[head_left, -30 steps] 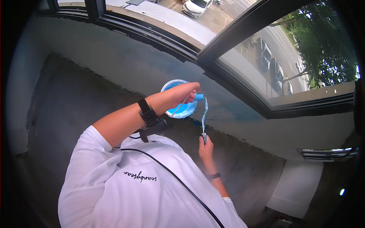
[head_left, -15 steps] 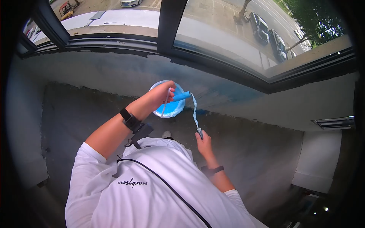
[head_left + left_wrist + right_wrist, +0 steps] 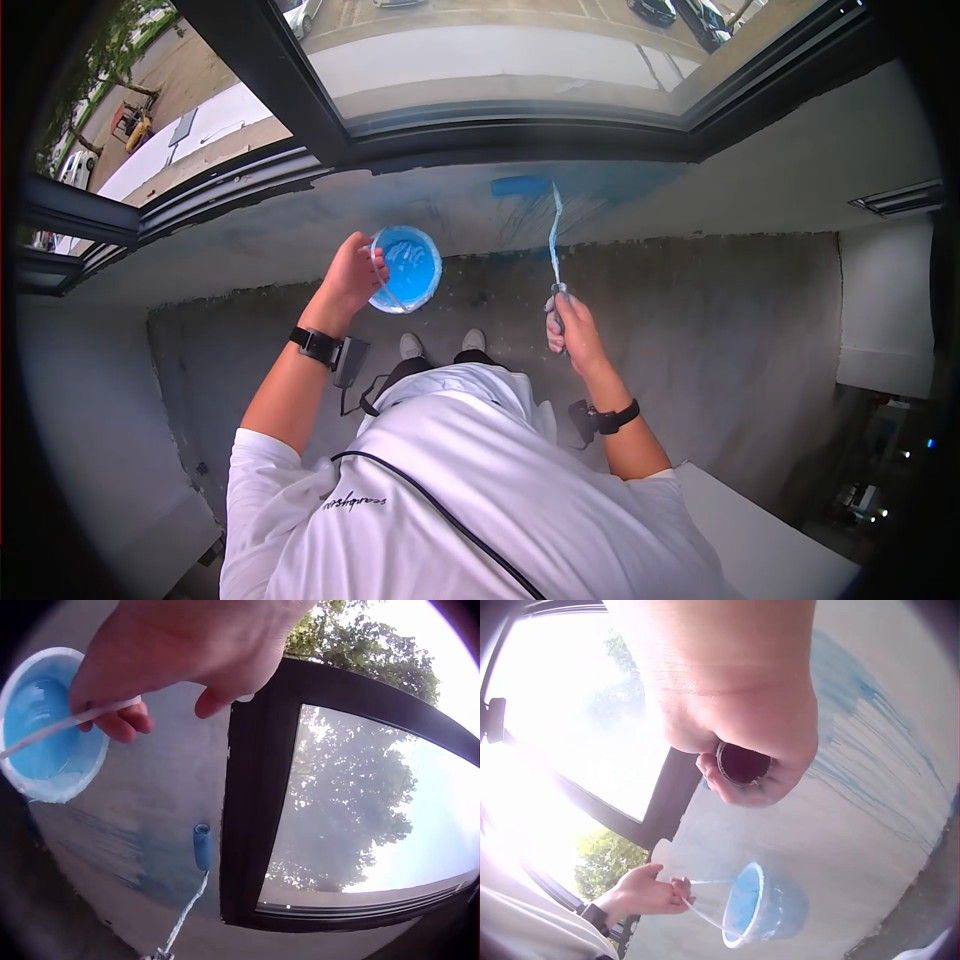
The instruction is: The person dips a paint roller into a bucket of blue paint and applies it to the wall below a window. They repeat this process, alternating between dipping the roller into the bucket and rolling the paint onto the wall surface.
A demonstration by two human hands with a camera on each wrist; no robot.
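The left hand point(image 3: 352, 277) holds the white handle of a bucket point(image 3: 433, 270) with blue paint inside. In the left wrist view the fingers curl round that handle point(image 3: 71, 721), beside the bucket point(image 3: 56, 791). The right hand point(image 3: 577, 330) grips the handle of a paint roller, whose blue sleeve point(image 3: 521, 186) lies at the wall just under the window frame. The right wrist view shows the dark handle end point(image 3: 744, 763) inside the curled right hand point(image 3: 742, 742); the roller's sleeve is hidden there. Between the hands, the bucket stays apart from the roller.
Wet blue streaks point(image 3: 877, 712) run down the pale wall point(image 3: 800, 185). A dark window frame point(image 3: 450, 145) spans above it. Below are the grey floor point(image 3: 700, 300) and the person's two shoes point(image 3: 473, 340). A vent-like fitting point(image 3: 900, 198) sits at the right.
The roller has left the bucket and moved right and up to the wall. The left hand and bucket have moved away from the roller, to the left. The head view has turned.
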